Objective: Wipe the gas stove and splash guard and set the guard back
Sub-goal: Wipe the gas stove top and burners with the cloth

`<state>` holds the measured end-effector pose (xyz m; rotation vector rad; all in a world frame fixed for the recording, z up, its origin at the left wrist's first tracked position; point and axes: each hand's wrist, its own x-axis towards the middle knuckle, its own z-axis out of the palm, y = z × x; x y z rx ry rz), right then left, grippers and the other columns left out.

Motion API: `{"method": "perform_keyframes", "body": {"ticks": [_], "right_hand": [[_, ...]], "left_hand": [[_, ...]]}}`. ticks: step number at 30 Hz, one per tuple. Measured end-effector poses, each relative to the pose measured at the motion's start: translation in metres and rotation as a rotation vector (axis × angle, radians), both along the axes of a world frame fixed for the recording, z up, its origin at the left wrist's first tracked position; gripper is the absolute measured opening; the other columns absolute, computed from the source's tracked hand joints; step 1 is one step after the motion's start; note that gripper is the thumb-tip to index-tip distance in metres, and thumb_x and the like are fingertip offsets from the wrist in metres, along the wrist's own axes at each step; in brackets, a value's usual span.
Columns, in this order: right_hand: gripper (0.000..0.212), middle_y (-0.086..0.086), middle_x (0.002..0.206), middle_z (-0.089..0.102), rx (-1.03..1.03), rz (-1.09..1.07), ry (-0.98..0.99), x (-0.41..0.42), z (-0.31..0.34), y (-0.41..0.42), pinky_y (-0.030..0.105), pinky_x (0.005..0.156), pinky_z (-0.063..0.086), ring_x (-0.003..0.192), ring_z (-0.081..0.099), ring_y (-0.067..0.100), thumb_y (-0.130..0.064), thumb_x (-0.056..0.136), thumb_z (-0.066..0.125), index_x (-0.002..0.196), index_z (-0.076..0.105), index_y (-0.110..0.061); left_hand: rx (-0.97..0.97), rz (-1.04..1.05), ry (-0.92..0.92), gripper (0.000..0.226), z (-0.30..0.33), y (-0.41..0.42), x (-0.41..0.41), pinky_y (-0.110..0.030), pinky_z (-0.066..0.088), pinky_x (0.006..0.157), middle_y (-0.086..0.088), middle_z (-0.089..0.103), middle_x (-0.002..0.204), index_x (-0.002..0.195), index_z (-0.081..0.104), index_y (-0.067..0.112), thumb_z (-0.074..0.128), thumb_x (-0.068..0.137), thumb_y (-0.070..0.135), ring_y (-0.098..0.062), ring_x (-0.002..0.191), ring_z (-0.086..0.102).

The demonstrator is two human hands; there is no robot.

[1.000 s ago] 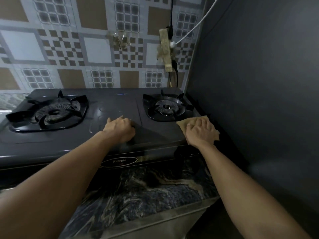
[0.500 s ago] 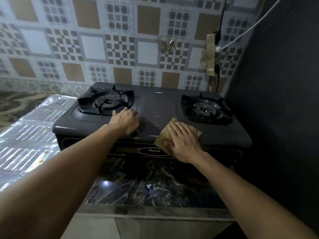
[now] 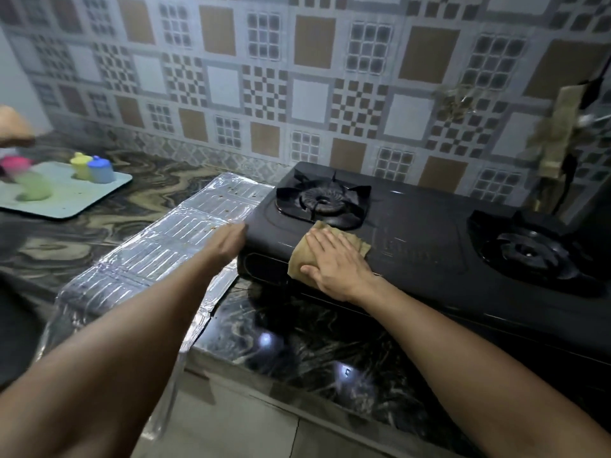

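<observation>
1. Wiping near-left stove (image 3: 413, 233) edge: right hand (image 3: 334, 259) flat, fingers straight, pressing cloth (image 3: 299, 262).
2. Left hand (image 3: 228, 241) at stove's left corner; grip unclear, blurred.
3. Splash guard (image 3: 158, 249) lies flat on tabletop (image 3: 281, 335), left of stove, crumbs on it.
4. Advice: even pressure, overlap strokes toward far left burner (image 3: 322, 201).

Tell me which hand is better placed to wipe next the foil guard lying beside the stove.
Probably the right hand: it presses the cloth flat on the stove's left front corner, next to the foil guard. The left hand is over the guard's edge but holds no cloth; it could steady the guard.
</observation>
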<state>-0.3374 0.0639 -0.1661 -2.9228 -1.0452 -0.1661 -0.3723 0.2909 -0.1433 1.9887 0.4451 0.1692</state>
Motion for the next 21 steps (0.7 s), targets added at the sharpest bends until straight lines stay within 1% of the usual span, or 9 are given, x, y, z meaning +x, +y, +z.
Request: {"method": "perform_keyframes", "body": {"ticks": [2,4,5,8,12,15,18,20,21], "right_hand": [[0.073,0.008,0.162,0.011,-0.006,0.028,0.001,0.004,0.001,0.024,0.039,0.122,0.002,0.150,0.007,0.024,-0.050,0.098,0.037,0.153,0.012,-0.009],[0.073,0.009,0.162,0.012,-0.004,0.047,0.004,0.007,0.003,0.042,0.039,0.122,0.001,0.149,0.007,0.024,-0.048,0.098,0.038,0.153,0.013,-0.008],[0.072,0.009,0.162,0.011,-0.006,0.049,0.012,0.009,0.004,0.050,0.039,0.122,0.001,0.150,0.007,0.025,-0.048,0.098,0.037,0.153,0.012,-0.008],[0.071,0.010,0.163,0.007,-0.031,0.038,0.039,0.012,0.005,0.075,0.041,0.122,0.001,0.150,0.004,0.026,-0.047,0.099,0.034,0.153,0.008,-0.008],[0.072,0.011,0.163,0.002,-0.051,0.039,0.080,0.020,0.009,0.111,0.041,0.121,-0.002,0.150,0.000,0.026,-0.047,0.100,0.030,0.153,0.004,-0.007],[0.072,0.011,0.163,0.002,-0.041,0.066,0.082,0.028,0.010,0.131,0.040,0.119,-0.004,0.150,0.000,0.027,-0.048,0.099,0.032,0.153,0.006,-0.009],[0.069,0.007,0.163,0.003,-0.026,0.102,0.102,0.033,0.008,0.135,0.040,0.119,-0.006,0.150,-0.002,0.029,-0.044,0.099,0.036,0.154,0.008,-0.013],[0.063,0.004,0.163,0.008,-0.007,0.165,0.083,0.034,0.005,0.134,0.041,0.120,-0.006,0.150,0.000,0.031,-0.036,0.100,0.040,0.154,0.013,-0.018],[0.058,0.003,0.163,0.012,0.014,0.220,0.058,0.033,0.003,0.135,0.042,0.121,-0.005,0.150,0.003,0.031,-0.028,0.099,0.043,0.152,0.020,-0.021]], "left_hand": [[-0.235,0.048,-0.024,0.025,0.005,0.011,-0.001,-0.032,0.029,0.068,-0.008,0.050,0.086,0.085,0.051,0.012,0.040,0.088,0.035,-0.020,0.079,0.043],[-0.357,0.069,0.024,0.029,0.008,0.021,0.000,-0.030,0.030,0.065,-0.009,0.056,0.097,0.103,0.052,0.010,0.036,0.097,0.033,-0.017,0.077,0.048],[-0.380,0.062,0.059,0.034,0.007,0.026,0.001,-0.031,0.032,0.069,-0.009,0.060,0.104,0.109,0.053,0.009,0.034,0.098,0.034,-0.018,0.083,0.051],[-0.412,0.039,0.130,0.050,0.003,0.039,0.002,-0.042,0.033,0.090,-0.012,0.066,0.117,0.124,0.053,0.006,0.033,0.096,0.042,-0.027,0.109,0.053],[-0.458,0.035,0.117,0.051,-0.003,0.050,0.005,-0.045,0.034,0.100,-0.007,0.070,0.098,0.126,0.051,0.006,0.030,0.097,0.042,-0.029,0.113,0.055],[-0.466,0.046,0.110,0.050,-0.007,0.058,0.004,-0.045,0.034,0.097,-0.009,0.068,0.097,0.127,0.048,0.007,0.027,0.099,0.041,-0.029,0.111,0.054],[-0.420,0.087,0.109,0.051,-0.018,0.067,0.004,-0.044,0.035,0.091,-0.016,0.064,0.113,0.129,0.047,0.006,0.026,0.099,0.041,-0.031,0.113,0.053],[-0.406,0.119,0.117,0.051,-0.024,0.071,0.002,-0.044,0.034,0.090,-0.017,0.062,0.118,0.131,0.047,0.006,0.025,0.099,0.040,-0.031,0.111,0.051],[-0.397,0.124,0.119,0.051,-0.026,0.071,0.002,-0.044,0.034,0.090,-0.018,0.061,0.119,0.131,0.046,0.007,0.025,0.099,0.040,-0.031,0.110,0.051]]}}
